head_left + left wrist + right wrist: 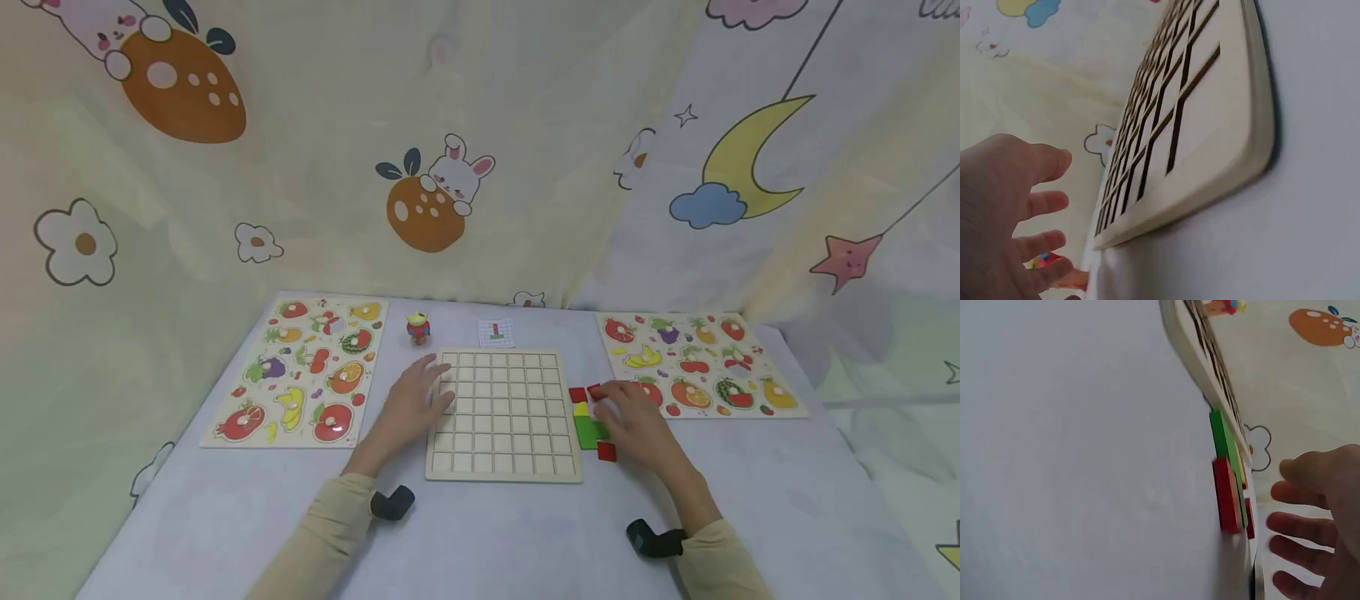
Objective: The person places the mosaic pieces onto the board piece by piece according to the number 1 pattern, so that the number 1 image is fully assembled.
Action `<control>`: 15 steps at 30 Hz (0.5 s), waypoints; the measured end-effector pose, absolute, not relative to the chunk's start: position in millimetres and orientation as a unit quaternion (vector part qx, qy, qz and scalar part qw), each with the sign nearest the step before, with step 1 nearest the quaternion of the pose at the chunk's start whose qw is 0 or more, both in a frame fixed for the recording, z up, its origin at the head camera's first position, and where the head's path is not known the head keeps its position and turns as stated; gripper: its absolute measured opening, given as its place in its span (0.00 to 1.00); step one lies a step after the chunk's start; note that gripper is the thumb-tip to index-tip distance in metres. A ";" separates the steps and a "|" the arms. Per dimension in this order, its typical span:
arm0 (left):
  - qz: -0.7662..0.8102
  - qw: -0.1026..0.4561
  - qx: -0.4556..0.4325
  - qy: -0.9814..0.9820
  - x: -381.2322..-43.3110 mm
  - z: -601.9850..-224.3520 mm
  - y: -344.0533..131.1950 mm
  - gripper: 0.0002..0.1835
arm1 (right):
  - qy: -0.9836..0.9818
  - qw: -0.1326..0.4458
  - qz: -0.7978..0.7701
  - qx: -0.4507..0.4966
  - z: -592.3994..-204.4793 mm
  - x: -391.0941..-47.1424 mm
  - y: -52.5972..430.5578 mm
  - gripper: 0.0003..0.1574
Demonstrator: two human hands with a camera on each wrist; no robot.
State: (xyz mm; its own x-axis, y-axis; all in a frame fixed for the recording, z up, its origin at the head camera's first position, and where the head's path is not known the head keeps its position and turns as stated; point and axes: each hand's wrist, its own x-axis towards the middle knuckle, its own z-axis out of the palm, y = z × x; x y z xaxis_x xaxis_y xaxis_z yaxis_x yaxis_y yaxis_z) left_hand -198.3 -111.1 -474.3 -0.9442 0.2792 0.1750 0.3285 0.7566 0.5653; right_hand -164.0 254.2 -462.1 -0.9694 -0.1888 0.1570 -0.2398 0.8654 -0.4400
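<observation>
A square wooden grid board (502,479) lies flat in the middle of the table. My left hand (408,404) is at its left edge, fingers spread and relaxed, holding nothing; the left wrist view shows the fingers beside the raised board corner (1235,134). To the board's right sit a green piece (588,433), a yellow piece (581,409) and red tiles, one of them at the front (607,452). Over these pieces hovers my right hand (636,423), fingers loosely bent. In the right wrist view its fingers are apart from the red block (1227,495) and green block (1222,434).
Fruit puzzle boards lie at the left (281,433) and right (705,321). Behind the grid board stand a small toy figure (418,328) and a gridded card (496,333) with a red and green mark. A patterned curtain (315,192) hangs at the table's back.
</observation>
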 end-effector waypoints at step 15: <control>-0.376 0.041 -0.198 -0.904 -202.9 -501.4 -106.0 0.17 | -0.970 0.028 0.228 0.086 -466.8 -165.3 231.5 0.15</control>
State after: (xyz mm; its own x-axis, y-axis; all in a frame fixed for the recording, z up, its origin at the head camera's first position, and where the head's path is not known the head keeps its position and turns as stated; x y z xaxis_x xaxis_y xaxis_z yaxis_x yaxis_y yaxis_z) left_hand -202.9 -106.0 -501.4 -0.9180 0.3275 0.2236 0.3896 0.6390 0.6632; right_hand -165.3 231.5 -466.8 -0.9835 -0.1550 0.0931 -0.1802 0.8814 -0.4366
